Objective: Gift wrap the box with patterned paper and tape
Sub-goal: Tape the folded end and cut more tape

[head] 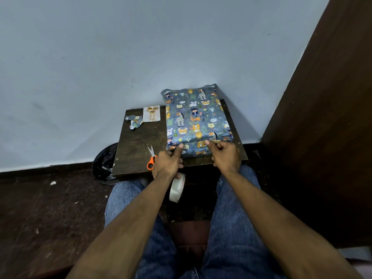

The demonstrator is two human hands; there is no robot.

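The table (138, 146) bears the wrapped box (196, 117) on its right side. The left hand (168, 161) and right hand (225, 156) press thumbs on its near edge, fingers curled; a tape roll (177, 188) hangs from the left hand. Scissors (151, 158) lie beside it.

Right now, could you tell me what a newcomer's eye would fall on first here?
First the box, wrapped in blue animal-print paper, on the right of the small dark table against the wall. Both hands hold its near edge, thumbs up: the left hand also holds a tape roll that hangs below the table, the right hand beside it. Orange scissors lie left of the hands.
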